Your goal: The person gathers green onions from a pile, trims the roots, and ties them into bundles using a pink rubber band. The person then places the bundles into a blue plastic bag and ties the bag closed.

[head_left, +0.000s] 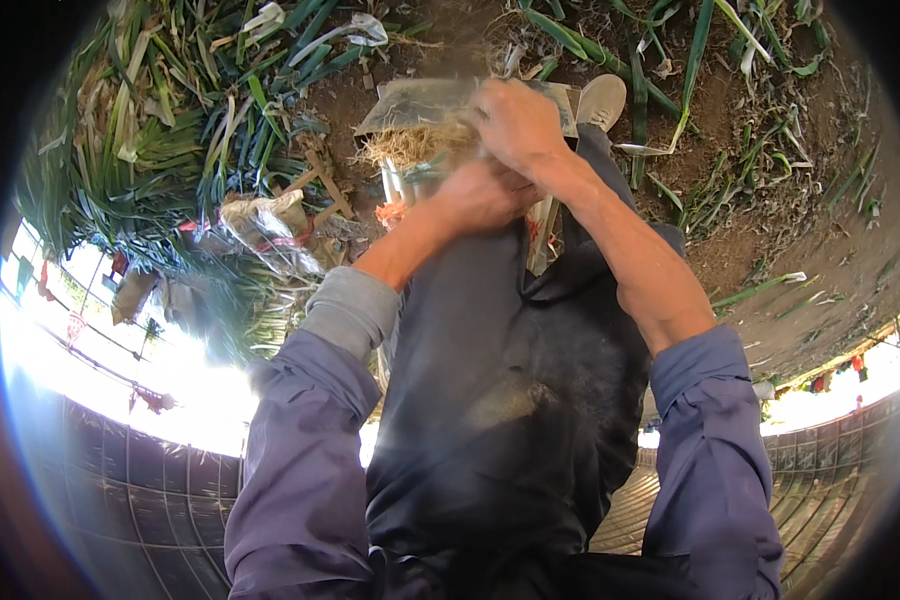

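Note:
My left hand, its fingers curled and partly hidden, is low over my thigh at the near end of a worn flat board. Just beyond it my right hand is bent over the board, its fingertips blurred. The two hands overlap in view, and whatever lies between them is hidden. Beside them, at the board's near edge, is a tangle of straw-coloured roots. White stalks, apparently of green onions or leeks, run from the roots towards me. Orange-red fibrous material lies at their lower end.
A large heap of long green-leaved onions or leeks lies to the left. Near it are a tied, plastic-wrapped bundle and a wooden piece. Loose leaves litter the soil on the right, past my shoe.

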The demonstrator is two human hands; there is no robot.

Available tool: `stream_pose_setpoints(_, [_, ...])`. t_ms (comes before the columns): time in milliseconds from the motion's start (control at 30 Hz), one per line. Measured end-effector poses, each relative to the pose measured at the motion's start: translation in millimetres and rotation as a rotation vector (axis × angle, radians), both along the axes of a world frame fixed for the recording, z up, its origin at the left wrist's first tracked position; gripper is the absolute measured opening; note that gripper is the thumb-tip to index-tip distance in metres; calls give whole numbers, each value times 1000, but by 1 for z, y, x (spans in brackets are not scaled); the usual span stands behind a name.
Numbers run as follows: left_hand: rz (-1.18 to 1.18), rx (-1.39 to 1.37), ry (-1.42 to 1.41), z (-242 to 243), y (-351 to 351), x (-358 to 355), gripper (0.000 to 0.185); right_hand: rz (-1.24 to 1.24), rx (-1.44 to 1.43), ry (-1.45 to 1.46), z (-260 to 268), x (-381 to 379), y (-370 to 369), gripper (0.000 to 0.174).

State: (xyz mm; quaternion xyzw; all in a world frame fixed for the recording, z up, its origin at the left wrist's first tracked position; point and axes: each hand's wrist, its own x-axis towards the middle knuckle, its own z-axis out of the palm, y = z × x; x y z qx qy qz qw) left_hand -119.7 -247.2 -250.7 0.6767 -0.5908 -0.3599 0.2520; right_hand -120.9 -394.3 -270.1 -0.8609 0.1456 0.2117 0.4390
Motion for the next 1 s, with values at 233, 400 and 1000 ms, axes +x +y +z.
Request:
stream_pose_setpoints(233, [-12, -75, -16, 4, -3, 4, 30, -242, -214, 263, -38, 11, -56, 27])
stream_pose_setpoints(400, [40, -64, 49, 5, -4, 7, 28, -161, 142, 496, -18, 15, -110, 88])
stream_pose_setpoints(1000, [149, 294, 2, 75, -31, 0, 29, -473, 131, 239, 104, -165, -172, 54])
